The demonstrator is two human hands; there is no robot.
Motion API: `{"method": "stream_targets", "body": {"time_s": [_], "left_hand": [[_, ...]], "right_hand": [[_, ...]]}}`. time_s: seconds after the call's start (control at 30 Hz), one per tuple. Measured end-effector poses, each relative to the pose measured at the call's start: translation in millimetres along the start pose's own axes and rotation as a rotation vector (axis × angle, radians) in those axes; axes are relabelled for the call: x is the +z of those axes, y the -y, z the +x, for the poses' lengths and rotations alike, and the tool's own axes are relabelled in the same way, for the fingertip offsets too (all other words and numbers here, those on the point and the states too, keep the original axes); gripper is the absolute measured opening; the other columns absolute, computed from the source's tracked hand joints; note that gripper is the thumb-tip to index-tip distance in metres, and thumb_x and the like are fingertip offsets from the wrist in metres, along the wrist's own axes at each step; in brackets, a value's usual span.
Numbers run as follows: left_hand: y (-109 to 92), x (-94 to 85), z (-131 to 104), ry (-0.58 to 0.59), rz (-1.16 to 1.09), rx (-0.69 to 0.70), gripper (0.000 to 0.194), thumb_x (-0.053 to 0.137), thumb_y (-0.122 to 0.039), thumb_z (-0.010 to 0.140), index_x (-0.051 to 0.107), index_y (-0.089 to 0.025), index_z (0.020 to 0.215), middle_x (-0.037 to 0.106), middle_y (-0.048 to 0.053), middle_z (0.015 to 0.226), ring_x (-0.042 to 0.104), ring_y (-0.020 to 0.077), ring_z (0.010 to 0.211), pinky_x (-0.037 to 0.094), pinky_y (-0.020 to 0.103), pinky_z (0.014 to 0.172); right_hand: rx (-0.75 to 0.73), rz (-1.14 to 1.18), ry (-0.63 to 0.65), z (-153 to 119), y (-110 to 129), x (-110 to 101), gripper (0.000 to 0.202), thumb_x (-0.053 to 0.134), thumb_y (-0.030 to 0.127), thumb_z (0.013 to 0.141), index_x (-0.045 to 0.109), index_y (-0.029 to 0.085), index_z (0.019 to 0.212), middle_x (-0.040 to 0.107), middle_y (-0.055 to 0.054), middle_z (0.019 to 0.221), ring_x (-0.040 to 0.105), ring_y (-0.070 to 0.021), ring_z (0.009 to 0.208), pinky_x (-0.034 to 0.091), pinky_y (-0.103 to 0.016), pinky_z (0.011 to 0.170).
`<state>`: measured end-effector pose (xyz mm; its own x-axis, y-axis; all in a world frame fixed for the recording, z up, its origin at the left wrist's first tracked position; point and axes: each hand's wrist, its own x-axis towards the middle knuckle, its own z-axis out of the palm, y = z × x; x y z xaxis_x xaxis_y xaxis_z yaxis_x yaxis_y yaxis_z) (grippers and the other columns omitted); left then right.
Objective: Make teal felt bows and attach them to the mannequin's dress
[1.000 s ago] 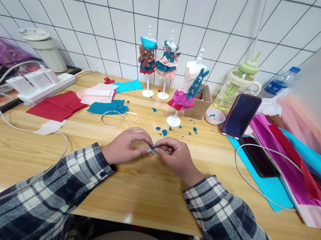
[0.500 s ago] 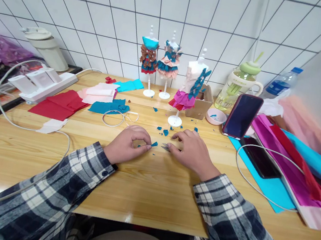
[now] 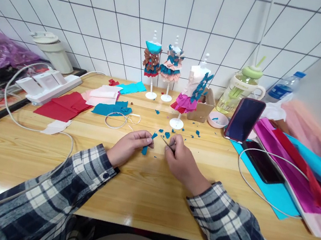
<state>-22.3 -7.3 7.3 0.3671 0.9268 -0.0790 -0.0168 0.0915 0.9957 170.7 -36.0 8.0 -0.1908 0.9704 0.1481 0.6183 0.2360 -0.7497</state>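
A teal strip (image 3: 144, 150) is resting pinched in the left hand (image 3: 127, 146), over the wooden table (image 3: 146, 200).

From where I'm standing, the strip is showing on both sides of the closed fingertips, one end poking up, the other hanging below; it's looking like crinkled paper, so I'm judging it light, soft, hardly slippery and easy to tear or crush, better suited to a gentle pinch near its middle than a tug at the ends. Across a narrow gap, the right hand (image 3: 184, 163) is gripping a slim pointed tool (image 3: 163, 139), probably scissors, its tip pointing toward the strip. Just beyond, teal scraps (image 3: 167, 135) are lying scattered, and behind them a dress form (image 3: 192, 85) is standing in a magenta-and-red skirt.
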Motion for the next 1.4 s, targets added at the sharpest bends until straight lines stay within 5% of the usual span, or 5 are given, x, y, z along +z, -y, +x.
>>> {"method": "stream_targets", "body": {"time_s": [0.27, 0.97, 1.4], "left_hand": [[3.8, 3.2, -0.7, 0.009, -0.037, -0.013, 0.017, 0.062, -0.033, 0.079, 0.059, -0.016, 0.079, 0.06, 0.001, 0.074, 0.055, 0.014, 0.071, 0.042, 0.027, 0.071], [2.4, 0.7, -2.2, 0.02, 0.044, -0.056, 0.018, 0.068, -0.032, 0.075, 0.063, -0.015, 0.075, 0.058, -0.002, 0.066, 0.048, 0.0095, 0.06, 0.038, 0.023, 0.059], [4.1, 1.9, -1.3, 0.043, -0.02, -0.044, 0.015, 0.069, -0.029, 0.074, 0.063, -0.015, 0.076, 0.059, 0.0, 0.071, 0.052, 0.0113, 0.067, 0.04, 0.024, 0.062]], "right_hand": [[0.029, 0.239, 0.133, -8.2, 3.2, 21.1, 0.023, 0.028, 0.038, 0.095, 0.045, 0.022, 0.091, 0.053, 0.001, 0.075, 0.052, -0.0157, 0.071, 0.039, -0.029, 0.066], [0.007, 0.251, 0.158, -7.3, 5.6, 17.9, 0.022, 0.031, 0.038, 0.095, 0.045, 0.021, 0.095, 0.056, -0.001, 0.084, 0.051, -0.0164, 0.078, 0.037, -0.03, 0.071], [0.054, 0.452, 0.196, -5.7, 1.8, 21.1, 0.019, 0.036, 0.037, 0.092, 0.045, 0.02, 0.09, 0.045, 0.003, 0.07, 0.042, -0.013, 0.065, 0.034, -0.026, 0.061]]}}
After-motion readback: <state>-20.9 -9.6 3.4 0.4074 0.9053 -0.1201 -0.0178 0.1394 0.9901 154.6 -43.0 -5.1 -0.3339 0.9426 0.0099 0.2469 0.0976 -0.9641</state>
